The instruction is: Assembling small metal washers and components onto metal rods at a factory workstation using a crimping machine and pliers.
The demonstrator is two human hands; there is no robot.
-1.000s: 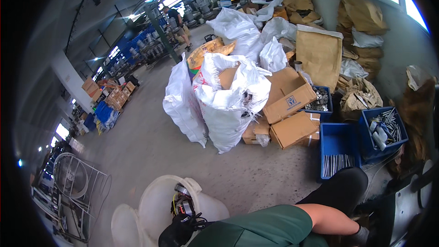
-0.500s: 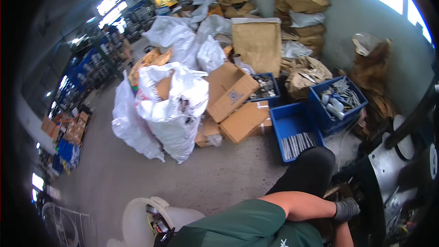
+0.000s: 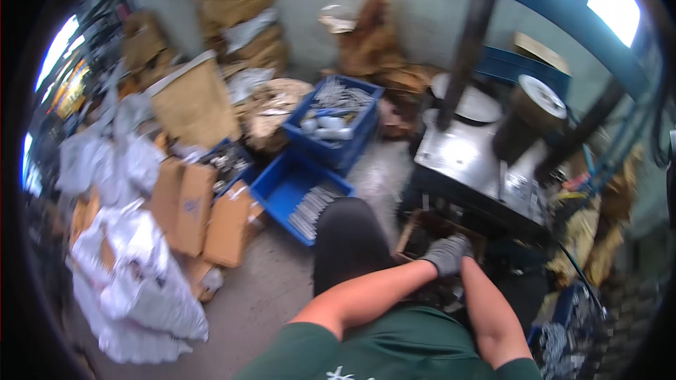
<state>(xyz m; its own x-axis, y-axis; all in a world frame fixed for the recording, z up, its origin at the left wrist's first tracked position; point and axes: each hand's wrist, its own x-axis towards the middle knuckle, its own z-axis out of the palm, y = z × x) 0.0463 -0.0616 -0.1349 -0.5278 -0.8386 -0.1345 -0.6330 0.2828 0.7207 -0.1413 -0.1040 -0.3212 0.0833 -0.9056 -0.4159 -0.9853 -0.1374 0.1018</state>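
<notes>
Both our hands are down at the open brown box (image 3: 406, 245), which sits low in front of our body, just on our side of the machine with the shiny metal plate (image 3: 451, 148). Left hand (image 3: 445, 256), in a grey glove, is bent over the near part of the opening. Right hand (image 3: 463, 245) meets it there; the two overlap in view and look to be touching. Can't tell whether either is gripping anything: blur and overlap hide the fingertips. Contents of the box are dark, can't sort them out.

For good handling here, our call: one hand steadies, the other does the fine work, instead of both crowding one spot. Come in from above, not sideways against the box wall. Gloves blunt feel (and fabric tips like to snag), so we should confirm each grip by eye before pulling.

Clearance: the plate's edge stands just beyond the box, so draw hands toward the body first, then up, or knuckles may hit it. Left knee (image 3: 352, 239) is near the blue bin (image 3: 278, 181) with its row of metal rods (image 3: 311, 212); elbows in, no wide swings. Head level too: a steadier view should help placement.
</notes>
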